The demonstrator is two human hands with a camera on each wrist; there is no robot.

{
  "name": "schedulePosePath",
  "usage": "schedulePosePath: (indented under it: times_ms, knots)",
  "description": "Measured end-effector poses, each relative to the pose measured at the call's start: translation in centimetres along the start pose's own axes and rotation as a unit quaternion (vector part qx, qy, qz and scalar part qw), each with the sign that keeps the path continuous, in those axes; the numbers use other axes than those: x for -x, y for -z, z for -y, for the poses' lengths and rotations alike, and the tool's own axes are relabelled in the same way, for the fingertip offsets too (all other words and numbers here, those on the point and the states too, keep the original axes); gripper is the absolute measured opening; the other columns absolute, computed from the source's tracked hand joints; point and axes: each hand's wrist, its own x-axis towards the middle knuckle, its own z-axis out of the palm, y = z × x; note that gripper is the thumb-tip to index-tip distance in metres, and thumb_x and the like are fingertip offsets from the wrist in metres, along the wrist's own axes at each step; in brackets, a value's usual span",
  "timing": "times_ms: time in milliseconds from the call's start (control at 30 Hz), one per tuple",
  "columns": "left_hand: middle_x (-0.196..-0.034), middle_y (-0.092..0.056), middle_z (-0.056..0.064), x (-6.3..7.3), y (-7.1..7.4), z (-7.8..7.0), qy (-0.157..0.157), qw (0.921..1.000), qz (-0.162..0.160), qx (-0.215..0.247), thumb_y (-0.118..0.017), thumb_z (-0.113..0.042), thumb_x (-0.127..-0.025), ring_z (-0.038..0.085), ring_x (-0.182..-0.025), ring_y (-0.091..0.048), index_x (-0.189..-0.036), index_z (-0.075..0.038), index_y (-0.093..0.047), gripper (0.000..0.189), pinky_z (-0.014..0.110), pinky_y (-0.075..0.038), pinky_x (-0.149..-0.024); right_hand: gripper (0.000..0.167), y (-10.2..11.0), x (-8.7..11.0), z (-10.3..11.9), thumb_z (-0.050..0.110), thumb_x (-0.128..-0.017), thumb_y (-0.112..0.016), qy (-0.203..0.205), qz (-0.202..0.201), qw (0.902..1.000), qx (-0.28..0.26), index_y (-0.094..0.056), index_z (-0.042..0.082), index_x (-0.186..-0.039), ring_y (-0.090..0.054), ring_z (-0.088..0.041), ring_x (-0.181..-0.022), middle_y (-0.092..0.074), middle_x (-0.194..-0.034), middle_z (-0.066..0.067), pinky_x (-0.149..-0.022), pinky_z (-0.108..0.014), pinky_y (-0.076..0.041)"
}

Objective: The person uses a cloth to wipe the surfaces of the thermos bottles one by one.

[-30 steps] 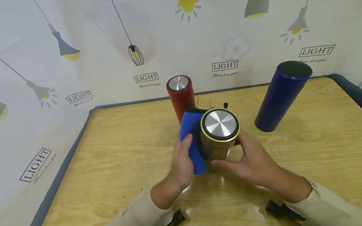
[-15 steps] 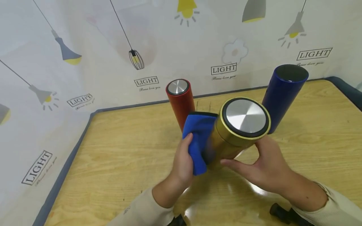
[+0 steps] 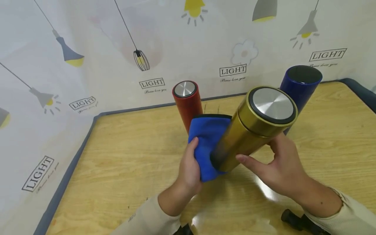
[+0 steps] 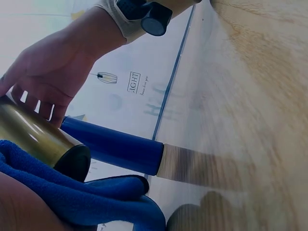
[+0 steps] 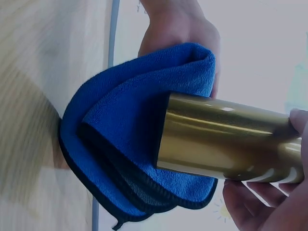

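A gold thermos flask (image 3: 252,129) with a silver disc on its upper end leans to the right above the table. My right hand (image 3: 283,169) grips it round the middle, thumb on the near side and fingers on the far side. With my left hand (image 3: 188,169) I hold a folded blue cloth (image 3: 205,137), thumb in front and the other fingers hidden behind it. The flask's dark lower end (image 4: 76,162) is right at the cloth. In the right wrist view the cloth (image 5: 125,106) spreads behind that end, its dark edging showing.
A red flask (image 3: 189,106) stands behind the cloth. To the back right is a dark blue flask (image 3: 301,86), partly covered by the gold one. The wooden table (image 3: 126,156) meets a printed wall covering (image 3: 117,75) along a grey edge.
My right hand has moved rightward and tipped the gold flask, whose top has swung up and right, showing more of its side. My left hand has stayed nearly in place with the cloth.
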Motion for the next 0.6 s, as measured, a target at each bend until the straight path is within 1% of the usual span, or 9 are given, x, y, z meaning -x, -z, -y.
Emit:
schedulePosePath:
  times_ms: [133, 167, 200, 233, 300, 367, 433, 533, 600]
  knots:
    - [-0.125, -0.051, 0.003, -0.01, -0.06, 0.09, -0.003, 1.0000, -0.003, 0.002, -0.028, -0.040, -0.102, 0.016, -0.110, -0.050, -0.146, -0.011, -0.036, 0.053, 0.031, -0.038, -0.102, 0.059, -0.15, 0.22, 0.10, 0.002, -0.060, -0.089, 0.007, 0.019, 0.9998, 0.004, -0.064, -0.002, -0.114, -0.065, -0.002, -0.092, -0.070, -0.104, 0.007, -0.084, -0.016, -0.048]
    - [-0.124, -0.051, 0.003, 0.01, -0.10, 0.08, -0.002, 1.0000, -0.002, 0.002, -0.027, -0.040, -0.103, 0.015, -0.109, -0.050, -0.146, -0.010, -0.036, 0.053, 0.031, -0.038, -0.101, 0.057, -0.18, 0.26, 0.10, 0.009, -0.063, -0.090, 0.009, 0.020, 0.9997, 0.008, -0.064, -0.003, -0.112, -0.064, -0.001, -0.091, -0.070, -0.102, 0.008, -0.083, -0.016, -0.047]
    - [-0.124, -0.051, 0.003, 0.04, -0.13, 0.09, -0.001, 1.0000, 0.001, 0.002, -0.026, -0.039, -0.103, 0.015, -0.109, -0.050, -0.146, -0.010, -0.036, 0.053, 0.031, -0.038, -0.101, 0.056, -0.20, 0.30, 0.11, 0.014, -0.064, -0.091, 0.012, 0.015, 0.9997, 0.014, -0.065, -0.003, -0.111, -0.064, 0.000, -0.093, -0.069, -0.102, 0.009, -0.084, -0.015, -0.047]
    - [-0.124, -0.052, 0.003, 0.06, -0.14, 0.11, 0.000, 1.0000, 0.003, 0.002, -0.026, -0.039, -0.103, 0.015, -0.109, -0.051, -0.146, -0.010, -0.036, 0.052, 0.031, -0.039, -0.101, 0.057, -0.21, 0.31, 0.10, 0.024, -0.069, -0.091, 0.015, 0.010, 0.9997, 0.018, -0.065, -0.004, -0.111, -0.063, 0.000, -0.095, -0.069, -0.104, 0.009, -0.085, -0.015, -0.046]
    - [-0.126, -0.051, 0.003, 0.11, -0.19, 0.08, -0.001, 1.0000, 0.006, 0.001, -0.026, -0.039, -0.103, 0.015, -0.110, -0.050, -0.147, -0.011, -0.035, 0.052, 0.031, -0.038, -0.101, 0.063, -0.18, 0.27, 0.01, 0.042, -0.076, -0.085, 0.018, -0.003, 0.9994, 0.028, -0.064, -0.005, -0.113, -0.062, 0.001, -0.097, -0.068, -0.107, 0.010, -0.084, -0.015, -0.045]
    - [-0.128, -0.051, 0.005, 0.12, -0.26, 0.00, -0.009, 0.9999, 0.007, -0.003, -0.026, -0.038, -0.103, 0.016, -0.112, -0.050, -0.147, -0.010, -0.035, 0.052, 0.031, -0.038, -0.102, 0.069, -0.15, 0.24, -0.11, 0.052, -0.079, -0.078, 0.020, -0.013, 0.9988, 0.043, -0.063, -0.005, -0.115, -0.061, 0.001, -0.098, -0.068, -0.107, 0.007, -0.083, -0.015, -0.044]
    - [-0.131, -0.050, 0.007, 0.14, -0.30, -0.10, -0.019, 0.9997, 0.007, -0.011, -0.027, -0.037, -0.103, 0.017, -0.115, -0.048, -0.147, -0.009, -0.034, 0.052, 0.032, -0.037, -0.103, 0.069, -0.20, 0.19, -0.26, 0.052, -0.078, -0.079, 0.022, -0.014, 0.9983, 0.052, -0.064, -0.004, -0.115, -0.060, 0.002, -0.096, -0.070, -0.102, 0.004, -0.083, -0.015, -0.044]
    - [-0.132, -0.050, 0.008, 0.29, -0.30, -0.24, -0.036, 0.9991, 0.003, -0.022, -0.027, -0.036, -0.103, 0.017, -0.115, -0.048, -0.147, -0.008, -0.035, 0.052, 0.032, -0.036, -0.102, 0.062, -0.24, 0.24, -0.37, 0.033, -0.069, -0.091, 0.014, -0.004, 0.9980, 0.061, -0.064, 0.002, -0.116, -0.061, 0.001, -0.093, -0.071, -0.095, -0.001, -0.083, -0.015, -0.044]
    - [-0.130, -0.050, 0.007, 0.54, -0.27, -0.38, -0.042, 0.9988, -0.004, -0.023, -0.027, -0.036, -0.103, 0.016, -0.113, -0.049, -0.146, -0.007, -0.034, 0.052, 0.031, -0.037, -0.101, 0.065, -0.29, 0.29, -0.34, 0.021, -0.064, -0.093, 0.001, 0.005, 0.9980, 0.062, -0.064, 0.004, -0.119, -0.062, 0.000, -0.096, -0.071, -0.100, -0.002, -0.086, -0.013, -0.044]
